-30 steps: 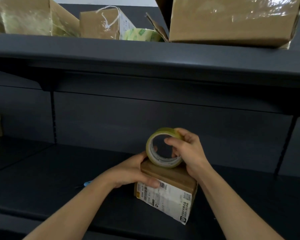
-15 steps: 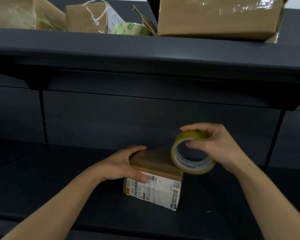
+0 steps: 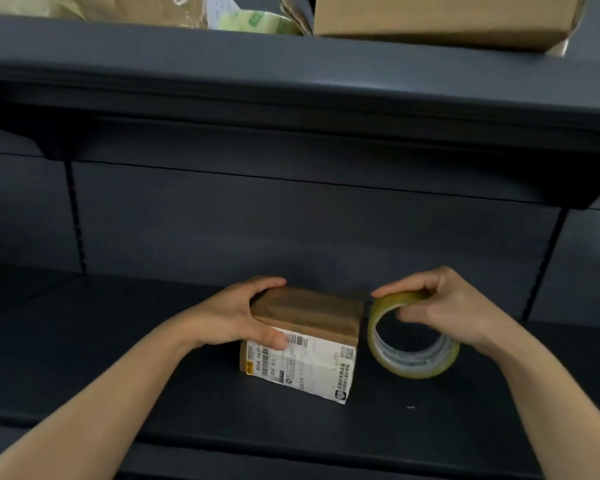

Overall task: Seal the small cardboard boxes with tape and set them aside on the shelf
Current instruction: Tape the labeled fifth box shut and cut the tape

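The small brown cardboard box (image 3: 309, 311) with a white label sits on the dark grey shelf (image 3: 146, 375), the left hand (image 3: 232, 317) curled round its 9 o'clock end, while the right hand (image 3: 447, 306) grips a yellowish tape roll (image 3: 420, 371) just beside its 3 o'clock end.

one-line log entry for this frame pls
phase: taping | left hand: grips small box on lower shelf | right hand: holds tape roll right of box | seal: cannot tell
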`<act>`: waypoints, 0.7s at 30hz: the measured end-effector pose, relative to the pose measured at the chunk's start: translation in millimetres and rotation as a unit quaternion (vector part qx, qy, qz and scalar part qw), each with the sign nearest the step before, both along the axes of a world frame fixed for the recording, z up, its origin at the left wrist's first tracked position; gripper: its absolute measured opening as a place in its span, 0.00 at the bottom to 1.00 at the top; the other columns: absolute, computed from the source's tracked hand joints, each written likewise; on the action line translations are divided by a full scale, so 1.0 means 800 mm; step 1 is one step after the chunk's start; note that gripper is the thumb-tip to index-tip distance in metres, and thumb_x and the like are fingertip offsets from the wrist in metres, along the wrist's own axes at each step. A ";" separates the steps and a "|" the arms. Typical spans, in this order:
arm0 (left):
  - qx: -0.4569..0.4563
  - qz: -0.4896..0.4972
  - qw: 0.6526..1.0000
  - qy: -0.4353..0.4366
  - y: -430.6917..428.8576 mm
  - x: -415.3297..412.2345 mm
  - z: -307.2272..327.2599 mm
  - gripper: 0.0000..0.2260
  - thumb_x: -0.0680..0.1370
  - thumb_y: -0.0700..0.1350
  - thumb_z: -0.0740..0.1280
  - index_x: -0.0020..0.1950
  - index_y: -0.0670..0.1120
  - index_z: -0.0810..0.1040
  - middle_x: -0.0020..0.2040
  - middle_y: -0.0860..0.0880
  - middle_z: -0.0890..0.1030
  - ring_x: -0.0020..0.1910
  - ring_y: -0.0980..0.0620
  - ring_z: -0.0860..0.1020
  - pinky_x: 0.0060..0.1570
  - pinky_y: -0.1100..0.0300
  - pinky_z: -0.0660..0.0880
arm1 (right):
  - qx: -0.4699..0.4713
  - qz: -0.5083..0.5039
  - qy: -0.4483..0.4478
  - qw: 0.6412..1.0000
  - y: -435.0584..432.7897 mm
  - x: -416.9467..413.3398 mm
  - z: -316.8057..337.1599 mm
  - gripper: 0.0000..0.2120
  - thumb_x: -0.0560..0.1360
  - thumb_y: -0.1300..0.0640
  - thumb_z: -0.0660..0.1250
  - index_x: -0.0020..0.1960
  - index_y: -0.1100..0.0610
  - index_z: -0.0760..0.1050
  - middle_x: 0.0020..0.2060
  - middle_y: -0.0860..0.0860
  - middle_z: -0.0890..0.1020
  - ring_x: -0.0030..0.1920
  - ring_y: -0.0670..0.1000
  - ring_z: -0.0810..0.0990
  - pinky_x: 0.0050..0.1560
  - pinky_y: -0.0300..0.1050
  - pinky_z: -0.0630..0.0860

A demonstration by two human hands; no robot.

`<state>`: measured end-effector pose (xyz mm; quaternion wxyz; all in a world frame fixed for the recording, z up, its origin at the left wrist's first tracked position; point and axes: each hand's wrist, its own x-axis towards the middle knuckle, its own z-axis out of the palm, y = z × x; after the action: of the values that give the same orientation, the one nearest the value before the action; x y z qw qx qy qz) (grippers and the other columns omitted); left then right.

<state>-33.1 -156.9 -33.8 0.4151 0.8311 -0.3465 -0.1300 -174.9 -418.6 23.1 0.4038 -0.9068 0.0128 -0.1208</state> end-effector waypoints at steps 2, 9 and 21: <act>-0.003 -0.002 1.000 0.005 0.000 0.000 -0.001 0.49 0.55 0.58 0.79 0.73 0.60 0.61 0.64 0.59 0.71 0.61 0.60 0.73 0.62 0.60 0.72 | -0.009 -0.005 0.015 1.000 -0.001 0.000 -0.007 0.18 0.70 0.68 0.69 0.44 0.44 0.85 0.40 0.43 0.86 0.46 0.45 0.83 0.58 0.42 0.75; 0.013 -0.005 1.000 0.004 -0.002 -0.004 0.002 0.50 0.56 0.60 0.78 0.74 0.60 0.59 0.67 0.61 0.67 0.63 0.61 0.70 0.62 0.63 0.70 | -0.025 -0.007 0.030 0.999 -0.002 0.006 -0.027 0.19 0.70 0.66 0.69 0.43 0.41 0.84 0.39 0.42 0.86 0.46 0.47 0.83 0.59 0.46 0.77; 0.269 -0.079 0.890 -0.361 -0.052 -0.096 0.022 0.30 0.81 0.56 0.55 0.77 0.57 0.41 0.76 0.61 0.40 0.74 0.64 0.39 0.74 0.56 0.35 | -0.142 -0.009 0.013 0.990 0.013 0.015 -0.030 0.17 0.71 0.60 0.70 0.50 0.39 0.81 0.48 0.37 0.82 0.46 0.39 0.80 0.53 0.36 0.75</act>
<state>-109.7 -198.7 -16.4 0.0109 0.8703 -0.4890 0.0580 -163.2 -408.6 -0.6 0.2693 -0.9563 0.0089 -0.1132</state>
